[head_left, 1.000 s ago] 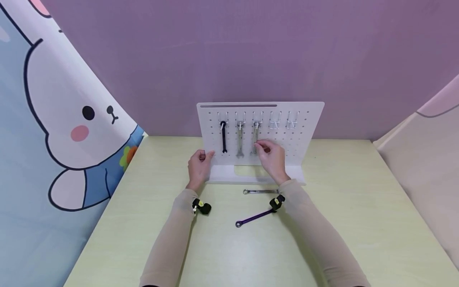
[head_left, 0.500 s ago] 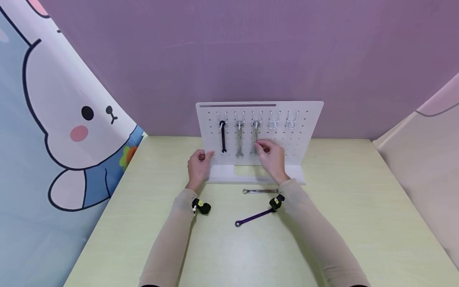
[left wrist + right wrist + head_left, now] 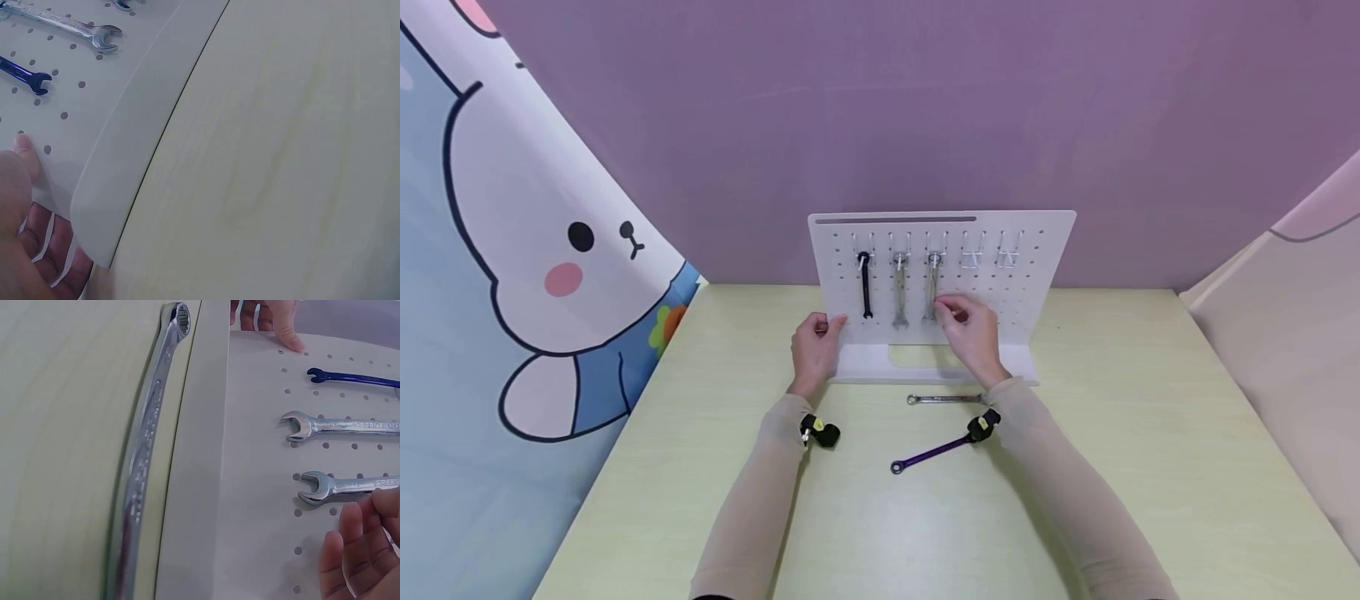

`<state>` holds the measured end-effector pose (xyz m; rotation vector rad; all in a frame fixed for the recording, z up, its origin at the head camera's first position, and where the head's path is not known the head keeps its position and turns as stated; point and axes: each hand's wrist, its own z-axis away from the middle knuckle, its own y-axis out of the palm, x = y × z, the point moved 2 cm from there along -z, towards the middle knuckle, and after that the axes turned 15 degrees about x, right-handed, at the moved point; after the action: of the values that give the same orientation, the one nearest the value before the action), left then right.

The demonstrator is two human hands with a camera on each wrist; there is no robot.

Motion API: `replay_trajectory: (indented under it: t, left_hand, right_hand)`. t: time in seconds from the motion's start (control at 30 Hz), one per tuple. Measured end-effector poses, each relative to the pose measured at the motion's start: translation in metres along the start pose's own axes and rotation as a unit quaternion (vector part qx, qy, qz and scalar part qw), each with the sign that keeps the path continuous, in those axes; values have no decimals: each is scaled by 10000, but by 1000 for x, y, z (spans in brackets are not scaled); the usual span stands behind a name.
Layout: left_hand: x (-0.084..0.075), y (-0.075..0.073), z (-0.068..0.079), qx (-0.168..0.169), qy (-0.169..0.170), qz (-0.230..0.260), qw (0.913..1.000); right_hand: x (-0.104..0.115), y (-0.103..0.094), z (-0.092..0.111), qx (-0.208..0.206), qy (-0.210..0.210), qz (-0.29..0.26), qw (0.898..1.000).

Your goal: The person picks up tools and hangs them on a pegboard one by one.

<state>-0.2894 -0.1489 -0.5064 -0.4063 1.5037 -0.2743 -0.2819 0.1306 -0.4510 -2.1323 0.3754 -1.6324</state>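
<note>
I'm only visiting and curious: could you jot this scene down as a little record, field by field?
Board: white perforated pegboard standing on a pale wood-grain table
Hanging, left to right: dark blue metal wrench; silver metal wrench; second silver metal wrench
On table: silver ring-ended wrench; purple ring-ended wrench
Left hand: grips pegboard's left edge, thumb in front
Right hand: fingertips on second hanging silver wrench
</note>
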Motion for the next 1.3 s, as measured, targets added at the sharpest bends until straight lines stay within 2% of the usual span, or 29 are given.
replay_trajectory:
  t: [0.27,0.7,1.1,1.3]
  left_hand:
    - [0,1,0,-10,1,-40,10000]
    - [-2,1,0,1,-36,-72,10000]
    - [0,1,-1,-28,-36,-97,9999]
    - [0,2,-1,10,-13,-30,10000]
  right_hand:
    - [1,-3,11,289,134,145,9994]
    - [3,-4,37,1269,235,368,9910]
    - [0,-3,55,2109,159,554,9758]
    - [-7,0,64,2551,242,776,9635]
